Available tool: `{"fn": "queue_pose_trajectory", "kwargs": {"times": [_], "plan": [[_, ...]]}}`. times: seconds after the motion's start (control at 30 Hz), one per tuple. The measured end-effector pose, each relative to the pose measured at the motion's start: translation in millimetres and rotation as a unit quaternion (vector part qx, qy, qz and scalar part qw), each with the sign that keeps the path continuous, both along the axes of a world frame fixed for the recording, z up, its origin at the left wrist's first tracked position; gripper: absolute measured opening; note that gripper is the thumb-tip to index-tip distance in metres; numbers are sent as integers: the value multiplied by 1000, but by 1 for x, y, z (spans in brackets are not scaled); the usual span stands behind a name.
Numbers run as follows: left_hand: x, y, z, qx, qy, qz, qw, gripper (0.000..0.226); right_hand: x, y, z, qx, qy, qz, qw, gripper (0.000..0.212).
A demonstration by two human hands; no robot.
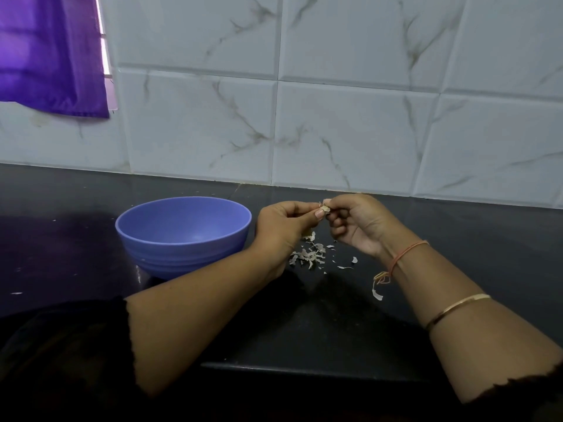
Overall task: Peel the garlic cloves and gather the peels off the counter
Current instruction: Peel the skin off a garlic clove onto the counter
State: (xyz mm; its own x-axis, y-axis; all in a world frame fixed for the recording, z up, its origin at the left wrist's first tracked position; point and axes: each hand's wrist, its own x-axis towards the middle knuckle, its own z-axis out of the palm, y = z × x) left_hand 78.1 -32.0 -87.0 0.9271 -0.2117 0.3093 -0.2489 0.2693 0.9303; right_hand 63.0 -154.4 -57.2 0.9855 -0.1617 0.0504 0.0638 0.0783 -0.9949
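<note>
A pale marbled tile wall [350,123] fills the upper half of the view, with a purple curtain [51,53] hanging at its top left corner. Below it runs the dark surface [457,226], glossy and flecked with a few stray bits. On it, left of centre, stands a blue bowl [182,236]; the part of its inside that shows looks empty, though the near wall hides the bottom.

Just right of the bowl, both hands are raised above the surface and meet at the fingertips. The left hand [281,223] pinches a garlic clove [326,207] between thumb and forefinger, and the right hand [355,222] grips the same clove from the other side, its other fingers curled in, apparently picking at the skin. The right forearm carries a thin thread band [405,254] and a metal bangle [457,309].

Under the hands lies a loose heap of peels [307,255], with a few scraps scattered to the right and one curl [377,295] nearer the surface's front edge.

Judging by that heap, some peeling is done, but this clove is not yet bare and none of the peels has been gathered. No other cloves are visible, so how many remain cannot be told.

No brand, label or writing can be read anywhere.
</note>
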Motion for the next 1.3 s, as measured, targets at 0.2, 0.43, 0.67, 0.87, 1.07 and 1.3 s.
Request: {"fn": "queue_pose_trajectory", "kwargs": {"times": [0.2,0.43,0.67,0.87,1.07,1.3], "plan": [[3,-2,-3,-32,26,2,999,6,-1,-1,-2,-38,-69,-6,997,17],[5,-3,-6,-6,-11,8,1000,9,-4,1,-1,-60,-64,-22,996,15],[6,0,-6,-46,18,-14,999,4,-5,2,0,-54,-52,6,997,17],[10,0,-6,-84,39,-23,995,8,-7,5,0,-33,-74,30,996,20],[15,1,-7,-94,65,-36,993,14,-8,4,-2,-55,-95,61,992,4],[16,0,-6,-104,84,-30,991,20,-8,8,-3,-68,-121,58,989,4]]}}
